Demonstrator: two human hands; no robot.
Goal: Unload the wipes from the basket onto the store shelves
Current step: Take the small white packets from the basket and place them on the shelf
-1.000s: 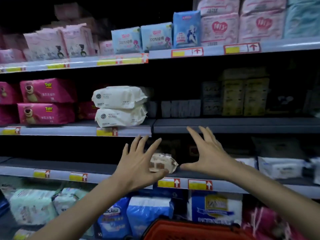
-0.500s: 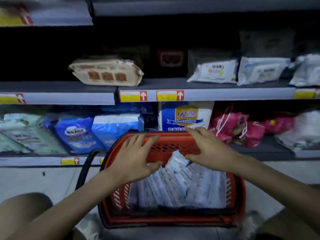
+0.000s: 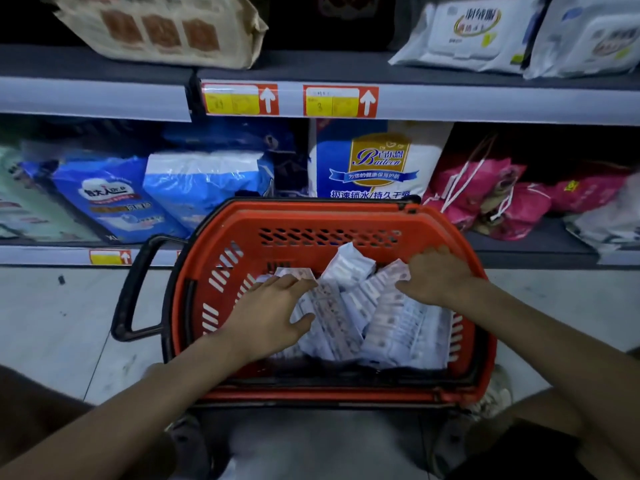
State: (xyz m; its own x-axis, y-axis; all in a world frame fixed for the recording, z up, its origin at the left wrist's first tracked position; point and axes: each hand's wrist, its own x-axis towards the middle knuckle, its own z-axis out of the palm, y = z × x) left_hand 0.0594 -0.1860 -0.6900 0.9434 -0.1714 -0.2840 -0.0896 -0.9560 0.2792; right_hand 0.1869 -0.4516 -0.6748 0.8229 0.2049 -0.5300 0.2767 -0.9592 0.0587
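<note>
Grey tiled flooring (image 3: 52,323) is running along the foot of dimly lit store shelving. On it the wipes (image 3: 391,327), slim pale packs printed in pink and blue, are lying jumbled inside a red basket (image 3: 332,220), some flat and some tipping up against each other.

The left hand (image 3: 273,310) is reaching into the left side of the heap. Its fingers are lying nearly straight and spread over the packs, the thumb is standing out to the right, and nothing is being gripped. The right hand (image 3: 440,275) is resting on the packs at the right side. Its fingers are bending down over the far edge of one pack and the thumb is pointing left along it. The fingertips are hidden, so I cannot tell whether it is gripping the pack or only pressing on it.

A black handle (image 3: 131,289) is sticking out from the basket's left side, over the floor. Just behind the basket, the lower shelf (image 3: 536,247) is carrying blue bags (image 3: 104,195), a white and blue bag with a gold crest (image 3: 377,161) and pink bags (image 3: 485,192). The upper shelf (image 3: 485,102) is showing two red and yellow price labels (image 3: 240,99) on its front edge. Above them a beige pack (image 3: 162,29) is lying at the left, and white lidded packs (image 3: 464,32) are sitting at the right.
</note>
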